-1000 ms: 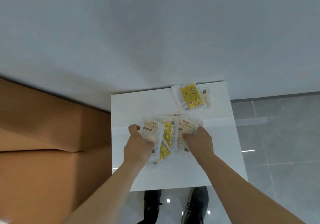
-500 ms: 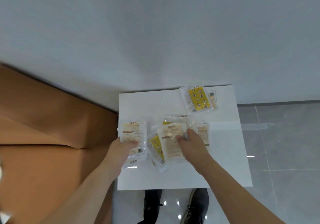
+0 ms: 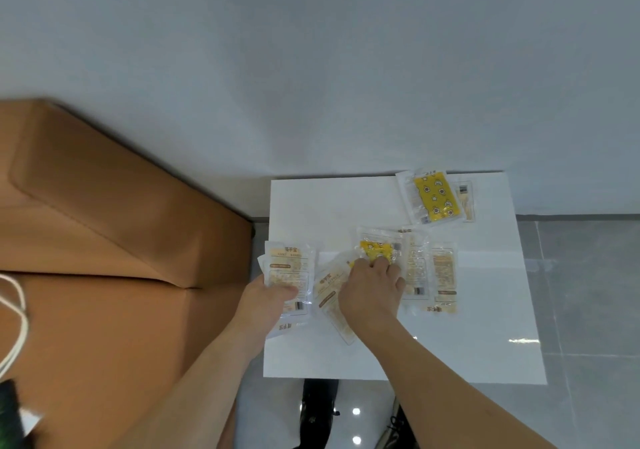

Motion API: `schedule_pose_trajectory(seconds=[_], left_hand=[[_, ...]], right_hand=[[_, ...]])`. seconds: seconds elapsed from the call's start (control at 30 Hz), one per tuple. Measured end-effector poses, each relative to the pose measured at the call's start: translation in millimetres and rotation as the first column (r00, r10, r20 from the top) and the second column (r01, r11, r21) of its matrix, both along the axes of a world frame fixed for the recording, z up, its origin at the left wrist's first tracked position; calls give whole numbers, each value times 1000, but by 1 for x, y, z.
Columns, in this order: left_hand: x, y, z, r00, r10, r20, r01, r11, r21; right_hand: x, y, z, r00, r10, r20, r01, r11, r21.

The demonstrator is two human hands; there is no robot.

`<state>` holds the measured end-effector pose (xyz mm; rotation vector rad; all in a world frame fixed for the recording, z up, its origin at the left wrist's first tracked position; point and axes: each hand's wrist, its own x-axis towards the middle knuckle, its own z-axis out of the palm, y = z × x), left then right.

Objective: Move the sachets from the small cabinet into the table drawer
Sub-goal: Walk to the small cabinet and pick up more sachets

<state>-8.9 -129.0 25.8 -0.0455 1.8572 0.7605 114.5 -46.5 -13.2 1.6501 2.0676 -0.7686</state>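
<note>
Several clear sachets lie on the small white cabinet top. My left hand grips a beige sachet at the cabinet's left edge, with another sachet behind it. My right hand pinches a yellow-printed sachet in the middle pile, over a tilted beige sachet. Two more beige sachets lie flat to the right of it. A yellow star-patterned sachet sits apart at the back right corner. No drawer is in view.
A brown leather sofa stands tight against the cabinet's left side. A grey wall runs behind. Glossy grey floor tiles lie to the right, and my shoes show below the front edge. A white cord hangs at far left.
My left hand has lifted a beige sachet off the pile and carried it to the cabinet's left edge. My right hand let the tilted beige sachet drop and moved onto the yellow sachet.
</note>
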Motion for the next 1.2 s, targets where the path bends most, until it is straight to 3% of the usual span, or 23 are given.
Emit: schedule_pose_trajectory(seconds=[0.17,0.33,0.6,0.8,1.0,1.2], left_hand=[[-5,-2,-1,1000,-4,-8,4,1000,-6],[-5,-8,-2,999,-43,26,43,999,-11],[-5,-14,-13,997,-67,42,68,997,-40],[-4,-17,-19,998,-42,54,45,998,-48],[-5,-18,-26,997,-38,66,40,999,-28],[-5,-15,-31,998,-36,55,39,998,-40]], right_hand=[[4,4,-3,994,-78,-83,81,996,42],[13,13,-4,951,-254,-177,242,966,-88],[12,9,2,968,-232,-97,206,953,-221],[3,-13,-5,994,-105,23,106,994,-23],[-1,-6,-7,975,-222,-15,221,973,-67],[-1,-2,-7,982,-163,-99,152,982,-112]])
